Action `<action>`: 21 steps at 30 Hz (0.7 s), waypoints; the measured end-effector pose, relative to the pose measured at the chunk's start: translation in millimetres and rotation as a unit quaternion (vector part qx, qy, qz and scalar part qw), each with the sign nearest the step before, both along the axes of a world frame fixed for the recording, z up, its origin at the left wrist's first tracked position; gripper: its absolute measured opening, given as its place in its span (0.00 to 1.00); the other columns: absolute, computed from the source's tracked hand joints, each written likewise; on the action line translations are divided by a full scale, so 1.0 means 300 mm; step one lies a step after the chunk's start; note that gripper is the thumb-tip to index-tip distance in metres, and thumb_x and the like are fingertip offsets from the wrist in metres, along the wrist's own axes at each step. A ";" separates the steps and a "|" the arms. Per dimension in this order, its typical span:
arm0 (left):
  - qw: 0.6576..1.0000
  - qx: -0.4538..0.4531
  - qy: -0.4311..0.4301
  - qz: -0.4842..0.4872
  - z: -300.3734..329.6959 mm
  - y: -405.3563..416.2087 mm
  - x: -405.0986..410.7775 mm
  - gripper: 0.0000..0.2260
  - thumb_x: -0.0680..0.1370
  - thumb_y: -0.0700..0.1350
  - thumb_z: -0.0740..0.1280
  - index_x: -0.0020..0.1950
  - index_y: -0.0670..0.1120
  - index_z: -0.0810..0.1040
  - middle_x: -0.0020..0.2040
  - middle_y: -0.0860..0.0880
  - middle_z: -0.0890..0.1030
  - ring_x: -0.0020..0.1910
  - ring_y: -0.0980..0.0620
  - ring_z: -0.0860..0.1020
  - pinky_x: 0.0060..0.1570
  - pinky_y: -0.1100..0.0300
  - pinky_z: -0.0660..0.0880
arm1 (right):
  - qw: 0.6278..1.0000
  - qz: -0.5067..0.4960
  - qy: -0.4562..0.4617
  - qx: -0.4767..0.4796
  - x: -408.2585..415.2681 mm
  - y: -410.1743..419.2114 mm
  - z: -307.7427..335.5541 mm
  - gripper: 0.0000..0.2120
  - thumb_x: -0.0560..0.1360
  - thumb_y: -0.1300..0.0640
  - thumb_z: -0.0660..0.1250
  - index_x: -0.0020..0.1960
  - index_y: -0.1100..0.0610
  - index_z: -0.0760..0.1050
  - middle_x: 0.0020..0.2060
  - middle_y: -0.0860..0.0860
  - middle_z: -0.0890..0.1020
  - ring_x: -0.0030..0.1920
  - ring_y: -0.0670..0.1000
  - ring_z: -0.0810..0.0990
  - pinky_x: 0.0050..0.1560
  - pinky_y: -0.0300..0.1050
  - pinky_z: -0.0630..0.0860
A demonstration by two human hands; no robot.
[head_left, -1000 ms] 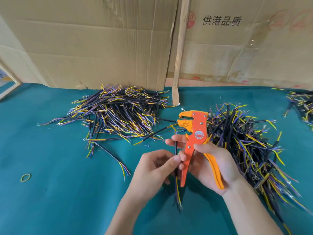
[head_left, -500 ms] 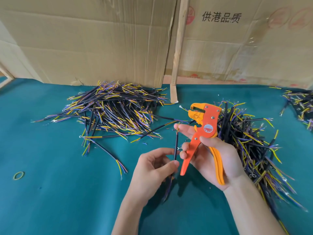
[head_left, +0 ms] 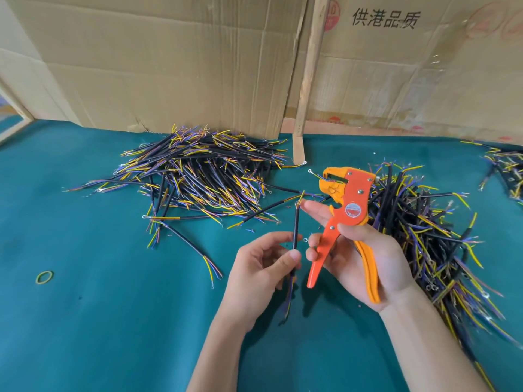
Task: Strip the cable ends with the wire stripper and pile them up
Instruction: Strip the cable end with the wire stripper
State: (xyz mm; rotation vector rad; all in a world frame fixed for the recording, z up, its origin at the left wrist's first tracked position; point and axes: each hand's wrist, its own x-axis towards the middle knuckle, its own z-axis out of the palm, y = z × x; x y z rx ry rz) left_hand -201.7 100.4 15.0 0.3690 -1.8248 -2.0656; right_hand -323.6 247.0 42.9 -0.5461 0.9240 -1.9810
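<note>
Above table, left hand (head_left: pixel 260 267) pinches cable (head_left: pixel 295 230); right hand (head_left: pixel 365 250) grips stripper (head_left: pixel 349 205).

There is one camera, and it sits on the person's head. It looks forward and down at the green table (head_left: pixel 85 321). It is close to the two hands: the left hand (head_left: pixel 260 275) and the right hand (head_left: pixel 365 258) fill the low middle of the picture, with both arms coming in from the bottom edge. Farther off, at the top, it sees the cardboard wall (head_left: pixel 169 66) at the back of the table. The wide lens bends the table's edges. No second view shares this scene
</note>
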 end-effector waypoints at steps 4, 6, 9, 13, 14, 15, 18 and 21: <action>0.999 -0.028 -0.020 -0.030 0.008 0.005 0.000 0.10 0.80 0.44 0.69 0.61 0.47 0.80 0.36 0.45 0.84 0.27 0.50 0.78 0.25 0.64 0.70 | 1.000 -0.023 -0.013 -0.005 -0.013 0.005 -0.006 0.31 0.70 0.55 0.74 0.71 0.63 0.75 0.59 0.63 0.79 0.44 0.57 0.81 0.50 0.48 0.79; 0.997 -0.033 -0.037 -0.066 0.007 0.002 0.008 0.10 0.80 0.44 0.70 0.61 0.47 0.80 0.38 0.44 0.85 0.28 0.51 0.78 0.26 0.65 0.70 | 0.999 -0.050 -0.017 -0.007 -0.022 0.010 -0.004 0.29 0.72 0.55 0.68 0.71 0.63 0.75 0.58 0.62 0.80 0.43 0.56 0.81 0.50 0.47 0.78; 0.991 -0.052 -0.062 -0.107 0.006 -0.008 0.018 0.11 0.80 0.42 0.71 0.62 0.46 0.81 0.43 0.46 0.87 0.32 0.52 0.81 0.29 0.65 0.72 | 0.996 -0.075 -0.025 -0.032 -0.034 0.019 0.002 0.29 0.71 0.54 0.67 0.70 0.64 0.76 0.63 0.58 0.81 0.45 0.54 0.81 0.50 0.47 0.79; 0.986 -0.058 -0.071 -0.140 0.014 -0.016 0.027 0.11 0.77 0.44 0.68 0.59 0.49 0.82 0.47 0.47 0.87 0.36 0.52 0.83 0.30 0.64 0.72 | 0.995 -0.084 -0.028 -0.055 -0.035 0.030 0.016 0.28 0.73 0.53 0.65 0.70 0.64 0.76 0.68 0.56 0.79 0.45 0.52 0.81 0.49 0.45 0.79; 0.986 -0.059 -0.067 -0.140 0.015 -0.016 0.027 0.10 0.77 0.44 0.68 0.58 0.48 0.83 0.47 0.46 0.87 0.37 0.51 0.84 0.29 0.64 0.72 | 0.994 -0.083 -0.032 -0.060 -0.035 0.032 0.018 0.28 0.73 0.53 0.64 0.70 0.64 0.75 0.68 0.56 0.79 0.45 0.52 0.81 0.49 0.45 0.79; 0.988 -0.060 -0.063 -0.131 0.014 -0.016 0.028 0.09 0.78 0.43 0.69 0.56 0.48 0.83 0.46 0.46 0.87 0.36 0.51 0.84 0.28 0.65 0.72 | 0.994 -0.081 -0.036 -0.065 -0.035 0.034 0.020 0.28 0.74 0.53 0.64 0.71 0.64 0.75 0.69 0.56 0.78 0.45 0.52 0.81 0.49 0.45 0.79; 0.993 -0.045 -0.060 -0.091 0.009 -0.017 0.024 0.03 0.79 0.39 0.72 0.51 0.44 0.85 0.42 0.43 0.86 0.34 0.49 0.84 0.24 0.64 0.72 | 0.993 -0.083 -0.041 -0.070 -0.036 0.033 0.025 0.29 0.73 0.53 0.65 0.72 0.65 0.74 0.73 0.56 0.75 0.45 0.52 0.81 0.48 0.45 0.79; 0.996 -0.028 -0.062 -0.065 0.016 -0.014 0.022 0.03 0.77 0.42 0.74 0.44 0.43 0.84 0.36 0.42 0.85 0.29 0.49 0.82 0.21 0.64 0.71 | 0.992 -0.088 -0.049 -0.077 -0.042 0.035 0.021 0.28 0.76 0.53 0.62 0.72 0.66 0.73 0.74 0.56 0.73 0.46 0.51 0.81 0.48 0.45 0.79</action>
